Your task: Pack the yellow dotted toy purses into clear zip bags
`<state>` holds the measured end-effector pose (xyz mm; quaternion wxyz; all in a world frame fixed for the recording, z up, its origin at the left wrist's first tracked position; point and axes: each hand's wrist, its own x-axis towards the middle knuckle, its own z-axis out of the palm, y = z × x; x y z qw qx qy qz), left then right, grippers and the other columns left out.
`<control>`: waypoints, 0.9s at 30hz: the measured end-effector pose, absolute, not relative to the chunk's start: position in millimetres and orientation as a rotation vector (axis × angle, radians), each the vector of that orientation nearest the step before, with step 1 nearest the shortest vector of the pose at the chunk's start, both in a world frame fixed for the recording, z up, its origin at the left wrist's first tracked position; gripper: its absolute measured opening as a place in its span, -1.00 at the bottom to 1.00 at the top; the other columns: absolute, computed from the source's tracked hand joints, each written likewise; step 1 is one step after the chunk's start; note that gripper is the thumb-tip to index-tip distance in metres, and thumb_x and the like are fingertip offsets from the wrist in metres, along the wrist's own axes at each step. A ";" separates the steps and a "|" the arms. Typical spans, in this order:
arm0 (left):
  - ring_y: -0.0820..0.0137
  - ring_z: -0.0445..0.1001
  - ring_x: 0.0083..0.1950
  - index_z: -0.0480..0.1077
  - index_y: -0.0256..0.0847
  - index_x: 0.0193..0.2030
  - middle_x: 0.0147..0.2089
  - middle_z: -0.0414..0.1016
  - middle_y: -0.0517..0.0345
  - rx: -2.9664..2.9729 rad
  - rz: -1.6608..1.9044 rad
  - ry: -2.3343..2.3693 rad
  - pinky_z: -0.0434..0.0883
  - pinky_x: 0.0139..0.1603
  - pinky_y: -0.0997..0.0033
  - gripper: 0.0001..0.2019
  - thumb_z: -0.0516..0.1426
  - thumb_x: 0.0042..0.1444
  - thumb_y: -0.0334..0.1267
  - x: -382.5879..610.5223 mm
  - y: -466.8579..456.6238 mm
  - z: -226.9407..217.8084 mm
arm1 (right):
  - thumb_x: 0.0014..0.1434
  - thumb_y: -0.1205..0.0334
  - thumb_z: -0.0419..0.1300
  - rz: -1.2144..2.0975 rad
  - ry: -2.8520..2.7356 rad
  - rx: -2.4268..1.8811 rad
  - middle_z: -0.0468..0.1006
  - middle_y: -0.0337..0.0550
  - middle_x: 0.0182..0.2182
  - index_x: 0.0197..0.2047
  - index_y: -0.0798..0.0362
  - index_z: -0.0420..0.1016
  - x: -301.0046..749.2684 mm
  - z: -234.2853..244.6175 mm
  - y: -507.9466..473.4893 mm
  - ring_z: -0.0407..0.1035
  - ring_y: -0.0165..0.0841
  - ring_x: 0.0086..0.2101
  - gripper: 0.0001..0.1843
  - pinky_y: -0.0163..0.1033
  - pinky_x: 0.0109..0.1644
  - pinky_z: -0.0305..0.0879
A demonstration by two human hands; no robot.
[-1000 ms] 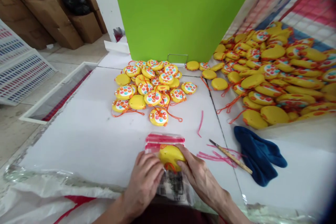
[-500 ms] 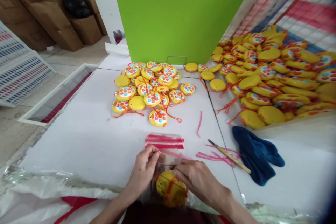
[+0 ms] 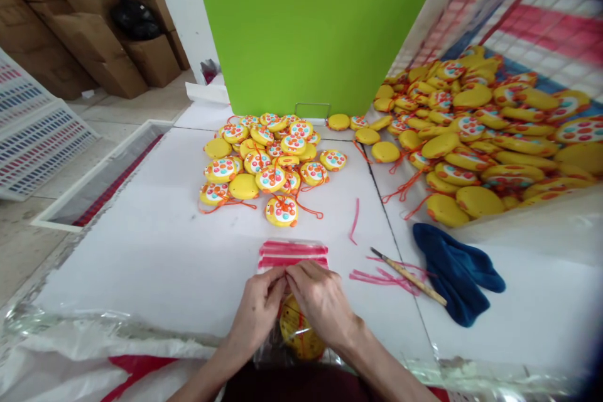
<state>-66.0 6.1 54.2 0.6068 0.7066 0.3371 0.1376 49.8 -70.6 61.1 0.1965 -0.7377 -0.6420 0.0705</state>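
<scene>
Head camera looks down on a clear plastic bag point(image 3: 294, 326) lying flat, its long axis going away from the person, with the red-striped mouth point(image 3: 293, 253) just beyond the fingertips. Inside it, under the fingers, sits a yellow toy point(image 3: 298, 331) with an orange cord. Left hand point(image 3: 260, 306) and right hand point(image 3: 320, 301) come in from the near edge, palms down, meeting at the middle; the fingers of both are closed in a pinch on the bag near its mouth. Beyond the fingers is a pile of yellow toys point(image 3: 268, 160) on the white table point(image 3: 155, 257); right of them a brush point(image 3: 407, 276) and blue cloth point(image 3: 455, 273). A green board point(image 3: 320, 25) stands behind.
</scene>
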 end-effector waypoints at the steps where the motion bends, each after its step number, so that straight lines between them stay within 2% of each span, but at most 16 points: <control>1: 0.44 0.30 -0.44 0.36 -0.26 -0.43 -0.51 0.35 0.22 1.719 0.323 0.812 0.22 -0.40 0.51 -0.78 -0.04 0.14 -0.27 -65.7 4.5 54.0 | 0.16 0.43 0.06 0.174 -1.804 -2.075 0.44 -0.22 -0.46 -0.40 0.06 0.36 49.0 60.1 -69.4 0.33 -0.38 -0.45 -0.86 -0.32 -0.42 0.14; 4: 0.43 0.33 -0.46 0.35 -0.24 -0.39 -0.50 0.39 0.20 1.884 0.316 0.847 0.21 -0.40 0.49 -0.77 -0.07 0.17 -0.27 -65.8 0.7 51.9 | 0.12 0.41 0.06 0.186 -1.677 -2.056 0.44 -0.23 -0.50 -0.45 0.06 0.36 50.8 59.8 -68.0 0.32 -0.40 -0.50 -0.86 -0.34 -0.45 0.14; 9: 0.39 0.44 -0.42 0.33 -0.21 -0.33 -0.44 0.47 0.14 1.840 0.338 0.858 0.30 -0.38 0.48 -0.76 -0.07 0.19 -0.16 -69.5 5.1 44.5 | 0.07 0.27 0.03 0.258 -1.096 -2.130 0.50 -0.23 -0.53 -0.40 0.06 0.44 94.1 55.4 -100.9 0.35 -0.43 -0.54 -0.83 -0.37 -0.41 0.23; 13: 0.34 0.49 -0.35 0.30 -0.20 -0.35 -0.41 0.49 0.11 1.666 0.366 0.852 0.38 -0.31 0.44 -0.75 -0.05 0.17 -0.09 -72.6 12.6 37.5 | -0.04 0.01 0.05 0.019 -0.607 -2.470 0.50 -0.13 -0.59 -0.40 0.09 0.50 159.8 36.5 -171.2 0.40 -0.27 -0.53 -0.65 -0.27 -0.43 0.24; 15: 0.33 0.49 -0.34 0.30 -0.20 -0.37 -0.40 0.51 0.10 1.571 0.356 0.858 0.41 -0.30 0.42 -0.75 -0.03 0.15 -0.07 -73.4 14.6 34.3 | -0.08 -0.04 0.05 -0.025 -0.417 -2.646 0.53 -0.09 -0.57 -0.40 0.07 0.51 184.6 29.0 -209.1 0.43 -0.20 -0.48 -0.63 -0.22 -0.42 0.24; 19: 0.31 0.50 -0.30 0.31 -0.22 -0.36 -0.36 0.52 0.09 1.376 0.318 0.855 0.44 -0.28 0.38 -0.76 0.06 0.09 -0.07 -75.5 14.9 31.2 | -0.05 -0.10 0.08 0.293 -0.609 -2.944 0.51 -0.11 -0.58 -0.49 -0.04 0.48 194.1 34.3 -250.5 0.39 -0.17 -0.52 -0.67 -0.19 -0.49 0.16; 21: 0.32 0.50 -0.30 0.31 -0.23 -0.35 -0.36 0.52 0.09 1.291 0.302 0.845 0.44 -0.28 0.38 -0.77 0.10 0.06 -0.08 -77.1 14.6 32.1 | -0.05 -0.09 0.13 0.410 -0.812 -2.797 0.52 -0.14 -0.52 -0.44 -0.05 0.48 182.2 45.3 -245.1 0.37 -0.24 -0.53 -0.71 -0.20 -0.46 0.20; 24: 0.32 0.50 -0.30 0.32 -0.24 -0.34 -0.36 0.52 0.08 1.245 0.298 0.839 0.43 -0.26 0.38 -0.77 0.13 0.02 -0.09 -78.7 14.4 34.3 | 0.00 0.07 0.13 0.404 -0.966 -2.425 0.54 -0.14 -0.36 -0.23 -0.03 0.48 156.1 62.0 -209.2 0.36 -0.35 -0.51 -0.73 -0.26 -0.43 0.25; 27: 0.32 0.49 -0.29 0.32 -0.25 -0.33 -0.37 0.52 0.08 1.252 0.309 0.834 0.42 -0.25 0.37 -0.77 0.12 0.03 -0.10 -77.8 14.2 34.9 | 0.05 0.17 0.09 0.577 -1.043 -2.245 0.54 -0.17 -0.42 -0.30 0.01 0.50 132.5 67.7 -159.5 0.37 -0.37 -0.47 -0.80 -0.29 -0.40 0.26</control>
